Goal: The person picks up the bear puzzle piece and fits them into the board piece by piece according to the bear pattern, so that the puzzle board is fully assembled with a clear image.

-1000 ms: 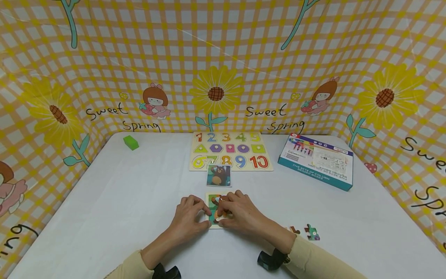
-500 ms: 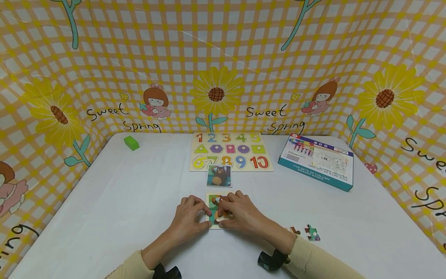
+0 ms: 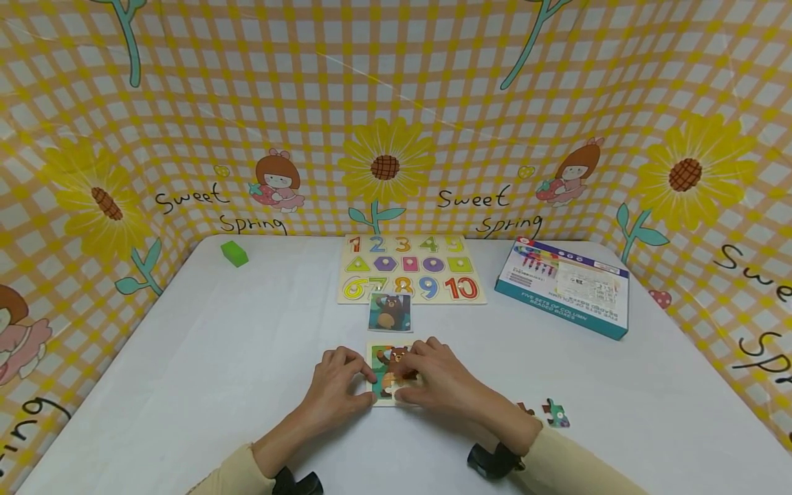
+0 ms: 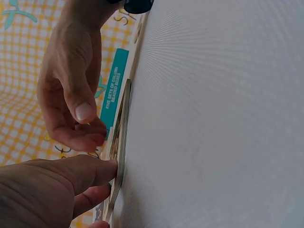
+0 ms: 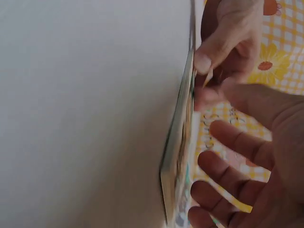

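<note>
A small wooden jigsaw board [image 3: 381, 404] lies on the white table between both hands, with brown bear pieces [image 3: 396, 356] on it. My left hand [image 3: 337, 386] holds the board's left border with thumb and index fingertips; its thumb [image 4: 102, 168] overlaps the board edge in the left wrist view. Over the board's right part is my right hand [image 3: 441, 378], which hides that part from the head camera. Seen from the right wrist, the right hand's fingers [image 5: 232, 137] are spread and loosely bent, with nothing between them. Just beyond the board lies a square bear picture card [image 3: 390, 313].
Loose jigsaw pieces [image 3: 556, 413] lie right of the right forearm, one partly hidden. At the back stand a number-and-shape board [image 3: 343, 278], a teal-edged box [image 3: 559, 302] on the right and a green block [image 3: 234, 254] on the left. A checked cloth [image 3: 383, 82] encloses the far side.
My right hand has shifted slightly right, uncovering more of the bear picture. The left hand has kept its place at the board's left border.
</note>
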